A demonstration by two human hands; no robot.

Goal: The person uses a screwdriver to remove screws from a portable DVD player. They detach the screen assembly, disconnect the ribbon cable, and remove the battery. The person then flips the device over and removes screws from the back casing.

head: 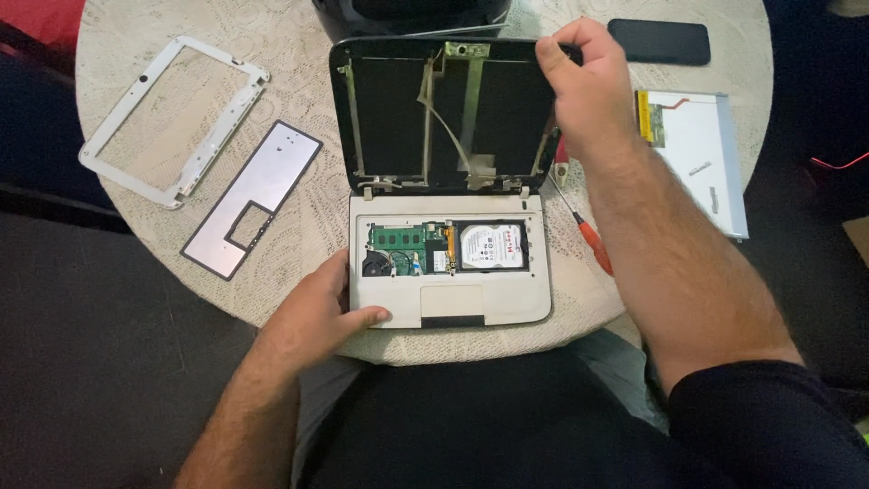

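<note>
A small white laptop (450, 310) lies opened up on the round table, its keyboard removed so the green circuit board (398, 239) and silver hard drive (491, 245) show. Its black lid shell (389, 118) stands open with the screen panel gone; metal brackets and a ribbon cable cross it. My left hand (321, 312) grips the front left corner of the base, thumb on the palm rest. My right hand (584, 86) pinches the lid's upper right corner.
A white screen bezel (122, 145) and a flat keyboard plate (253, 195) lie at the left. On the right are the removed screen panel (706, 158), an orange-handled screwdriver (588, 237) and a black phone (659, 42). A lace cloth (299, 231) covers the table.
</note>
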